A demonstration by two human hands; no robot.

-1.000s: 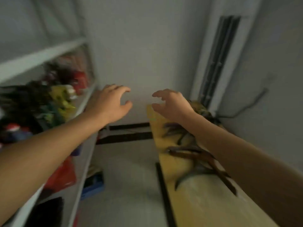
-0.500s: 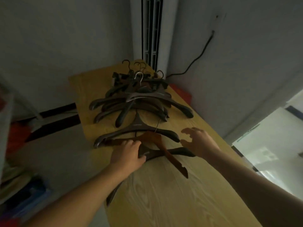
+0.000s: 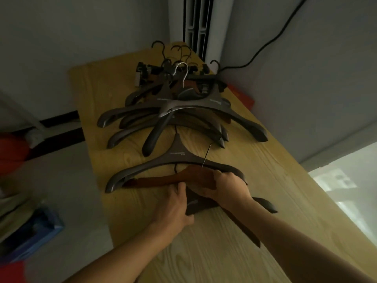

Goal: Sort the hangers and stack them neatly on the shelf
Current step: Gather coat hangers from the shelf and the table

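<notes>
A reddish-brown wooden hanger point(image 3: 163, 179) lies across the near part of the light wooden table point(image 3: 265, 201). My right hand point(image 3: 226, 185) grips this hanger at its middle, fingers curled over the top. My left hand point(image 3: 176, 203) holds a dark grey hanger point(image 3: 196, 203) that lies under the brown one, thumb against its centre. Just beyond them lies a single dark grey hanger point(image 3: 177, 155). Farther back sits a tangled heap of dark hangers point(image 3: 179, 111) with black and silver hooks.
A white standing air conditioner point(image 3: 201, 23) stands behind the table, with a black cable point(image 3: 271, 39) running up the wall. A red object point(image 3: 242, 96) lies at the table's far right edge. Left of the table are floor, a blue box point(image 3: 34, 231) and red items.
The view swung from the shelf on the left to the table. My hands dropped onto the near hangers; the right hand closed over the brown hanger's middle.
</notes>
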